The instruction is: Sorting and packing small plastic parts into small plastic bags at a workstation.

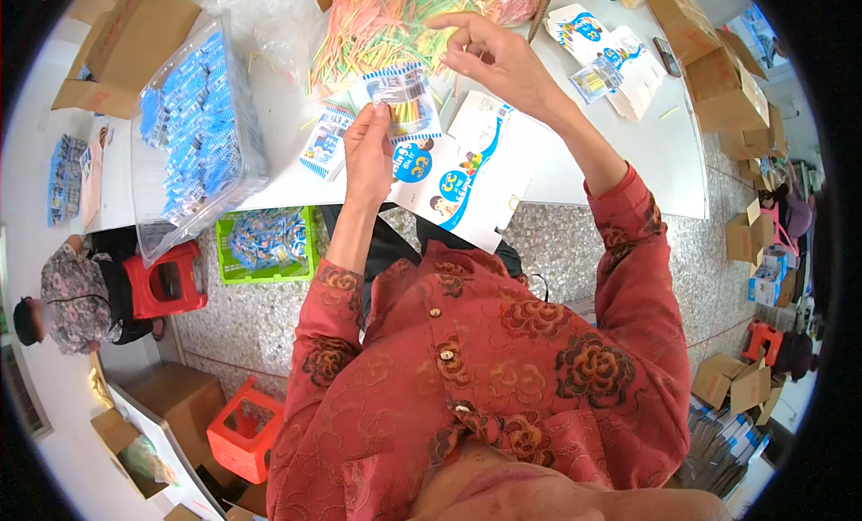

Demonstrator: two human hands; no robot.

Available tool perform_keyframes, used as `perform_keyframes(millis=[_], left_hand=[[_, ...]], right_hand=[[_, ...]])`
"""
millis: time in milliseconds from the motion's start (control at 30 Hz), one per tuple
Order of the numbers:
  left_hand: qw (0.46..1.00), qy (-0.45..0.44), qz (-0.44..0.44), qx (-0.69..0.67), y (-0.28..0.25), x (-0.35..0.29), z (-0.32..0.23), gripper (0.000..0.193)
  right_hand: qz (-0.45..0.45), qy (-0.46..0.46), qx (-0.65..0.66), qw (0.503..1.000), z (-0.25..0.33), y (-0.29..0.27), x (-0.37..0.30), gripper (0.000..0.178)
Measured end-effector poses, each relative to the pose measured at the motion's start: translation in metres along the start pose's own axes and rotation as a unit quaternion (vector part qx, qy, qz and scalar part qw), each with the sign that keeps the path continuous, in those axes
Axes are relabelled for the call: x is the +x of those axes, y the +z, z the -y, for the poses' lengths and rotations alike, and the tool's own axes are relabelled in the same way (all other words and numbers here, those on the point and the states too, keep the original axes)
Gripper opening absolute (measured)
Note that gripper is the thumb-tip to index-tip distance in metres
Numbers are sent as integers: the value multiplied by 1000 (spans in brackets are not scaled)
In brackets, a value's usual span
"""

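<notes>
The left hand has its grip clasped on the lower left edge of a small clear packet with blue-striped ends, thumb on top. This packet is raised over the white, smooth surface; yellowish sticks seem to show through it, though glare blurs the contents. The right hand hangs to the packet's upper right with its grip released, thumb and forefinger apart and the other fingers curled. Beyond both hands lies a loose heap of thin pink, yellow and green sticks. Nearer the body, a flattened white cardboard carton with blue print lies partly beneath the packet and reaches past the surface's near edge. To the left stands a clear rectangular plastic bin filled with blue-and-white packets; a bright green plastic crate sits below, holding more packets.
</notes>
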State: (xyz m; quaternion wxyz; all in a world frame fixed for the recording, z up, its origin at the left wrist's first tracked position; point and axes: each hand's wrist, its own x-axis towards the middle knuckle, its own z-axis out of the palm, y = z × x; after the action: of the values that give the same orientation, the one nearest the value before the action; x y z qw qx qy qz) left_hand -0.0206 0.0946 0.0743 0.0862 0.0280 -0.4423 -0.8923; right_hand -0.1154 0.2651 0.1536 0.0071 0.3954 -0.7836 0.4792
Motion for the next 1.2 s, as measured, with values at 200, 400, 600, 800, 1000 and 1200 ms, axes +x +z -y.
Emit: perform_keyframes(millis=[200,400,600,800,1000,1200], left_hand=[[994,27,28,99,4,0,-4,28],[990,77,-4,118,10,0,-4,19],[984,90,-5,154,5,-1,-7,13],[988,71,6,137,12,-2,0,12],[970,13,18,243,11,0,13,10],[961,44,35,270,6,-2,24,19]], right_hand=[[10,68,142,987,-24,32,-31,12],[-45,9,78,996,-22,33,-29,11],[5,78,165,983,-33,31,-36,14],[36,107,257,960,-33,34,-39,27],[21,142,272,951,-39,31,-47,27],[17,154,186,970,-60,35,-61,23]])
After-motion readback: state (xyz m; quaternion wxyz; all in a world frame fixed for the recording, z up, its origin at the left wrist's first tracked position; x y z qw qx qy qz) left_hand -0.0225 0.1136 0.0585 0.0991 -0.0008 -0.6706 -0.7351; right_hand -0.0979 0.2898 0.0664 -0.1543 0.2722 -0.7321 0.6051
